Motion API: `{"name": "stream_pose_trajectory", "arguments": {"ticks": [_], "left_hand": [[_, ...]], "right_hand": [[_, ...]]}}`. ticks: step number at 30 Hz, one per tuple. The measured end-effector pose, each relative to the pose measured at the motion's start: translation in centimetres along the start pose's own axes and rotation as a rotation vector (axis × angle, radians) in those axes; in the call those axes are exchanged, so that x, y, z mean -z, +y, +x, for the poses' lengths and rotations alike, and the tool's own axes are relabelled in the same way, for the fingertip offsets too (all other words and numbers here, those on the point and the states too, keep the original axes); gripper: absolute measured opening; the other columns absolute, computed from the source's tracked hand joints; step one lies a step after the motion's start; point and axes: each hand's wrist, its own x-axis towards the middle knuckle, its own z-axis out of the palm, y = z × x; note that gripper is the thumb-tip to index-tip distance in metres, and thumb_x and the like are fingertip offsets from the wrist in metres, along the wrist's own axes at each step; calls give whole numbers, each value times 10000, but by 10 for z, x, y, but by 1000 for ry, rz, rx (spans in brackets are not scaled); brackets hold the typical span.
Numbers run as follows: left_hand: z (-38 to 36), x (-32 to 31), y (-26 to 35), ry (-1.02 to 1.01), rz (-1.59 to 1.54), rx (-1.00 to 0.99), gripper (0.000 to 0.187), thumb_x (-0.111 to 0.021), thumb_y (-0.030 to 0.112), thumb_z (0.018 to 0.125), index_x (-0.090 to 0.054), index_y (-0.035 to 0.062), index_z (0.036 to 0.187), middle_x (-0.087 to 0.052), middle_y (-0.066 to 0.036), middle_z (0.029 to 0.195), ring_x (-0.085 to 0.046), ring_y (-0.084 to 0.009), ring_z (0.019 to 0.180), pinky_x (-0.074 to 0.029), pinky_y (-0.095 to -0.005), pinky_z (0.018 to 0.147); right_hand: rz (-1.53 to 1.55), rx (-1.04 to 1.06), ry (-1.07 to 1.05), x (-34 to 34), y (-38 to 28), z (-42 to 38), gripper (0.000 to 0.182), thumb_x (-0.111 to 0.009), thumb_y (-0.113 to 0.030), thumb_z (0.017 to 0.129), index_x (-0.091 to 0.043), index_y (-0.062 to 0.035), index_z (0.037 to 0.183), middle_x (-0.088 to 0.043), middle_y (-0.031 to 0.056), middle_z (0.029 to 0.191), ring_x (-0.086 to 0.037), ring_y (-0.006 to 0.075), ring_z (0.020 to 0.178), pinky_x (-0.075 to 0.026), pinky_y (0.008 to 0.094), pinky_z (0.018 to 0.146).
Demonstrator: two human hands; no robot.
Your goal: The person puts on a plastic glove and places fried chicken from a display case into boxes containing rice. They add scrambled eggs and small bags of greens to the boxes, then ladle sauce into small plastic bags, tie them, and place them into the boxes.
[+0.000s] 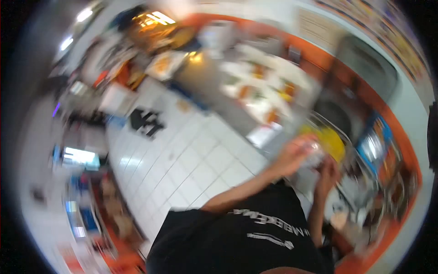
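The view is smeared by motion. My left hand (296, 148) reaches across to the counter on the right, its fingers closed around a small, clear, shiny thing (314, 156) that looks like thin plastic. My right hand (329, 171) is just below and to the right of it, fingers bent towards the same clear thing; whether it grips it is too blurred to tell. Right behind both hands sits a bright yellow round thing (334, 144), perhaps a bowl or a lid.
Several white plates with food (258, 102) stand on a metal counter (232, 109). A blue-edged container (375, 146) lies to the right. White floor tiles (196, 160) spread on the left, with a black mat (146, 122). Farther left are orange-fronted shelves (116, 237).
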Motion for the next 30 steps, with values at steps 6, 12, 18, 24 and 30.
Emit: {"name": "stream_pose_trajectory", "arguments": {"ticks": [6,12,18,24,30], "left_hand": [[-50,75,-1,248,326,-285,287,-449,-14,936,-598,-11,1182,-672,-140,1024,-632,-201,958,-486,-319,860],[-128,117,25,323,304,-110,225,-579,57,937,-615,-24,1143,-664,-83,883,-611,-117,791,-495,-274,731],[-187,170,13,532,83,-219,256,-729,135,874,-675,-14,1075,-689,-31,890,-603,-52,830,-494,-226,740],[-228,187,30,645,105,-288,194,-740,133,860,-712,-1,998,-708,-44,851,-627,-61,777,-507,-225,722],[-225,177,36,652,32,-266,201,-803,133,788,-703,-14,882,-694,-48,803,-632,-79,757,-508,-237,682]], "right_hand": [[-179,-31,3,-53,-43,-21,340,-547,-240,996,-614,15,1210,-678,96,1074,-639,157,879,-504,282,734],[-58,-72,-514,-119,-29,-48,199,-586,-95,954,-566,25,1112,-660,131,959,-657,197,735,-523,278,641],[-49,-140,-804,-196,-20,-82,172,-602,-99,947,-564,35,1049,-668,145,849,-674,200,680,-549,274,623],[-94,-111,-927,-217,-25,-98,182,-604,-127,956,-586,38,1031,-657,130,826,-678,194,669,-553,268,609],[-261,465,-479,-202,-29,-98,245,-676,-178,909,-596,21,1028,-660,79,849,-615,137,812,-482,279,734]]}}
